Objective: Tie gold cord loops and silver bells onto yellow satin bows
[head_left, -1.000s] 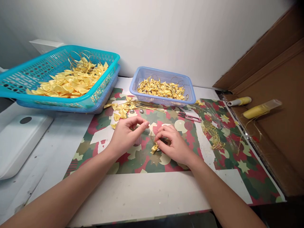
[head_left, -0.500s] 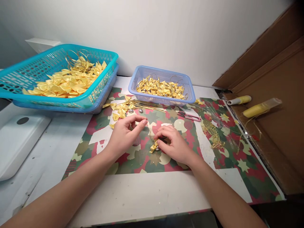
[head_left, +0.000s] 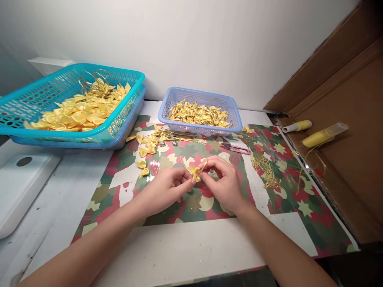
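A yellow ribbon bow [head_left: 195, 171] with a thin gold cord is held between my two hands above the patterned sheet. The fingertips of my left hand [head_left: 171, 187] pinch its left side. My right hand [head_left: 224, 179] is closed on the cord at the bow's right side. Whether the silver bell seen earlier is behind my fingers, I cannot tell. Loose yellow bows [head_left: 143, 168] lie left of my hands. Behind them are more bows, a bundle of gold cords [head_left: 182, 135] and two small silver bells [head_left: 174, 143].
A teal basket [head_left: 119, 108] heaped with yellow bows is stacked at the left. A blue basket [head_left: 236, 115] of corded bows stands at the back. Pink thread snips [head_left: 239, 149] and tangled gold threads [head_left: 269, 175] lie right. Yellow thread spools [head_left: 321, 135] rest by the cardboard.
My left hand has come down and right to the bow and now pinches it. The bow has been raised and turned in my right fingers. The view has shifted slightly.
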A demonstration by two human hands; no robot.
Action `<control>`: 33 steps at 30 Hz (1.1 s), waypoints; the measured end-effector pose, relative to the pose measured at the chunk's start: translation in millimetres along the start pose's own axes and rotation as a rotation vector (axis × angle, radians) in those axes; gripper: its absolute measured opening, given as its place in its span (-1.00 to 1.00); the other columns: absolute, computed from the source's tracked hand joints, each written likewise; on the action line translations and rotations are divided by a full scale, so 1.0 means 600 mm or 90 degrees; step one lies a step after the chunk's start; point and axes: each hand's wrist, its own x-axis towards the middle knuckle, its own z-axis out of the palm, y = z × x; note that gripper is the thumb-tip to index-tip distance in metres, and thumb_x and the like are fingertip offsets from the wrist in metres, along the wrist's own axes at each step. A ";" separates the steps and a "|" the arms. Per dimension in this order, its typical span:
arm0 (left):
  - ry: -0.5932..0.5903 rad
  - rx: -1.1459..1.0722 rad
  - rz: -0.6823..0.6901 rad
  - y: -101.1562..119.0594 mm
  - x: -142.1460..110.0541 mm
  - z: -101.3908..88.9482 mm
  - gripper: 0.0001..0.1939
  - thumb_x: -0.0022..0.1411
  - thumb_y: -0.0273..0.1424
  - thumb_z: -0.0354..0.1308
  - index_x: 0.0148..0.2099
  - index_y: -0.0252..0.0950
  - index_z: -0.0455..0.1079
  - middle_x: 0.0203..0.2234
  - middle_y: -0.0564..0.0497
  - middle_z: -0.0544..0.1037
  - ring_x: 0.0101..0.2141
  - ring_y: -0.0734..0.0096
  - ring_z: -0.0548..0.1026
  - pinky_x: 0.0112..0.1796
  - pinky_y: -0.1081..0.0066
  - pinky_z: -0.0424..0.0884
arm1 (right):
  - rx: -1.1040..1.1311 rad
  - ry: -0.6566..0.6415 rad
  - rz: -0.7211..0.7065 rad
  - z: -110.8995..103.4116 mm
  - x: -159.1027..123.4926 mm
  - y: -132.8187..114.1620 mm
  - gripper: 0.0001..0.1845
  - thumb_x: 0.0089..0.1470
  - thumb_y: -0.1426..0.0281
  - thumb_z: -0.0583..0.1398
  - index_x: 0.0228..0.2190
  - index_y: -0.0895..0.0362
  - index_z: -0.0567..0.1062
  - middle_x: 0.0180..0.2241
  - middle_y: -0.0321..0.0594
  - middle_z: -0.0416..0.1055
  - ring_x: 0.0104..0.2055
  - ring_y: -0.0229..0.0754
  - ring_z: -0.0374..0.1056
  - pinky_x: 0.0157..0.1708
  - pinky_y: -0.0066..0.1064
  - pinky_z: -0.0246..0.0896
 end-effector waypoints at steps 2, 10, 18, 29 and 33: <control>0.027 0.008 0.036 -0.002 0.001 0.007 -0.72 0.26 -0.17 0.05 -0.33 -0.27 0.39 -0.51 0.04 0.48 -0.56 0.47 0.38 -0.58 0.52 0.28 | 0.032 0.033 0.019 0.003 -0.003 0.000 -0.91 0.03 0.51 0.19 -0.40 0.07 0.40 -0.36 -0.26 0.42 -0.30 -0.22 0.38 -0.26 -0.34 0.37; 0.086 -0.068 0.041 -0.001 0.000 0.026 -0.75 0.27 -0.24 0.00 -0.40 -0.26 0.27 -0.57 0.12 0.29 -0.56 0.52 0.24 -0.57 0.52 0.18 | 0.080 0.040 0.050 0.001 -0.003 -0.006 -0.76 0.02 0.46 0.24 -0.28 0.04 0.29 -0.31 -0.30 0.41 -0.26 -0.25 0.40 -0.20 -0.36 0.38; 0.114 -0.115 0.033 0.000 0.000 0.013 -0.84 0.17 -0.31 0.08 -0.41 -0.26 0.26 -0.60 0.12 0.32 -0.64 0.55 0.25 -0.61 0.52 0.21 | 0.033 -0.018 0.060 0.001 -0.005 -0.009 -0.94 0.09 0.45 0.19 -0.34 0.08 0.48 -0.31 -0.23 0.49 -0.27 -0.20 0.42 -0.24 -0.34 0.38; 0.130 0.377 0.309 -0.002 0.000 -0.028 -0.77 0.20 -0.30 0.05 -0.47 -0.24 0.15 -0.62 0.12 0.25 -0.58 0.47 0.21 -0.54 0.46 0.08 | -0.133 -0.089 -0.197 -0.018 0.001 -0.019 -0.77 0.19 0.56 0.07 -0.26 0.05 0.46 -0.30 -0.21 0.44 -0.22 -0.20 0.37 -0.22 -0.30 0.31; 0.181 0.422 0.355 -0.009 0.002 -0.019 -0.70 0.28 -0.38 -0.04 -0.51 -0.23 0.05 -0.65 0.13 0.16 -0.59 0.47 0.14 -0.53 0.43 0.03 | -0.164 -0.044 -0.242 -0.013 -0.003 -0.017 -0.81 0.18 0.54 0.08 -0.24 0.03 0.40 -0.26 -0.19 0.43 -0.15 -0.15 0.36 -0.19 -0.27 0.29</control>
